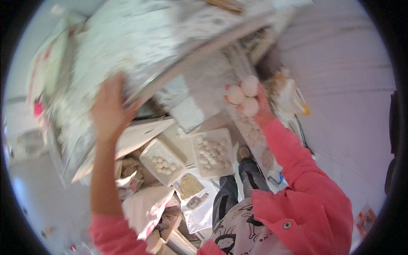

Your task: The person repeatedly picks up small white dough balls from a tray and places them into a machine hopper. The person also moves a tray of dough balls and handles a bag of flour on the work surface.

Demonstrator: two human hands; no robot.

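Note:
My right hand (263,106) holds three pale round balls (249,106), likely dough, clustered in the palm and fingers. It is beyond the edge of a white-dusted worktable (127,38), above the floor area. My left hand (110,106) is blurred, reaching over the table's near edge, its thumb apart from the fingers and nothing seen in it. Below, near my feet, a white tub (197,164) contains many similar balls (210,151). A second tub (149,169) to its left has a smaller group of balls (163,165).
A yellowish lump (191,186) and a small handled tool (197,200) lie on white sheeting beside my legs. Opened sacks (148,204) and boxes sit lower left. A white and yellow bag (288,95) stands right of the table. A wooden object (226,5) lies on the tabletop.

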